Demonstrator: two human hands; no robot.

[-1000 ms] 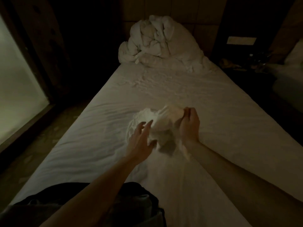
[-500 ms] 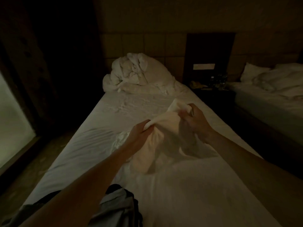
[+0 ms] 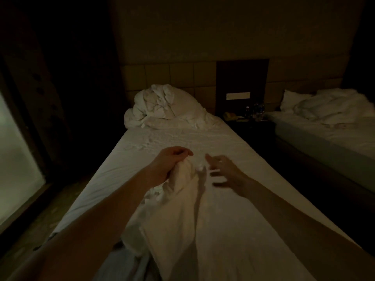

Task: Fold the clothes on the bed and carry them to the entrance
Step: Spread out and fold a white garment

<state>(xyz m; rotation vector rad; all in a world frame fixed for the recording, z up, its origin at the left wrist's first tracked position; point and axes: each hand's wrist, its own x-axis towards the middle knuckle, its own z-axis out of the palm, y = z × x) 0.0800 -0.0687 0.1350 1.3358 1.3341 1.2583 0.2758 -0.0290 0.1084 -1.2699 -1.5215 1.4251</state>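
The left hand (image 3: 168, 165) now grips the pale garment (image 3: 182, 209) alone, its fingers curled round a bunched upper edge of the cloth and lifting it off the bed (image 3: 253, 179). Half a second ago both hands held the fabric stretched between them; since then the right hand (image 3: 225, 171) has let go. It hovers just beside the raised bunch, fingers spread and loosely extended, holding nothing, and its outline is smeared by motion blur.

From the left fist the garment hangs down and trails toward the person, draping over the sheet in a long, loose fall instead of the wider spread seen before. The arms throw dark shadows across the cloth. A small crumpled white patch (image 3: 156, 194) lies on the sheet just under the left wrist; whether it belongs to the same garment cannot be told. At the bottom edge a greyish piece of clothing (image 3: 121, 266) lies near the person, partly covered by the pale cloth.

The view has also lifted since the earlier frame. The rumpled duvet (image 3: 162, 107) sits at the head of the bed, well apart from the hands. A dark nightstand (image 3: 249, 126) stands between this bed and a second bed (image 3: 324, 126) on the right, which carries messy white bedding.
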